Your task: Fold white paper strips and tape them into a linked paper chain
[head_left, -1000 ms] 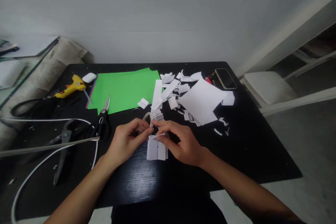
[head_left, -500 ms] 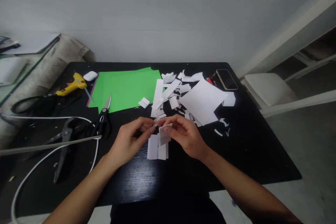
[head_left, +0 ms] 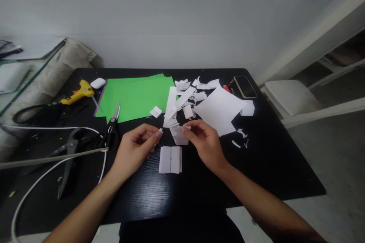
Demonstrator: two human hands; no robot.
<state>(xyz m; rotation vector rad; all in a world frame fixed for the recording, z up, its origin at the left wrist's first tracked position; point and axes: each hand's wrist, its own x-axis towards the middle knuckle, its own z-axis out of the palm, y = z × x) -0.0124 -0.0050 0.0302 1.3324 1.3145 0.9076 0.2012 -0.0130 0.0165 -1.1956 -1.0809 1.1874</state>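
My left hand (head_left: 140,145) is closed, with a small bit of white paper (head_left: 161,130) pinched between thumb and forefinger. Between the thumb and fingers of my right hand (head_left: 205,143) is a white paper piece (head_left: 181,136), held upright above the table. A small stack of folded white papers (head_left: 170,159) lies on the table below and between both hands. Just beyond the hands, a heap of white paper scraps (head_left: 185,102) spreads out, its near end partly behind the held piece.
Green sheets (head_left: 137,97) lie at the back, with a small folded paper (head_left: 156,111) at their corner. Scissors (head_left: 113,125), pliers (head_left: 71,152), a yellow glue gun (head_left: 81,92) and a white cable (head_left: 31,188) are on the left. A phone (head_left: 245,86) lies back right, beyond a large white sheet (head_left: 221,108).
My hands have moved apart, the left one to the left and the right one slightly right. The paper piece in my right hand has lifted away from above the stack.
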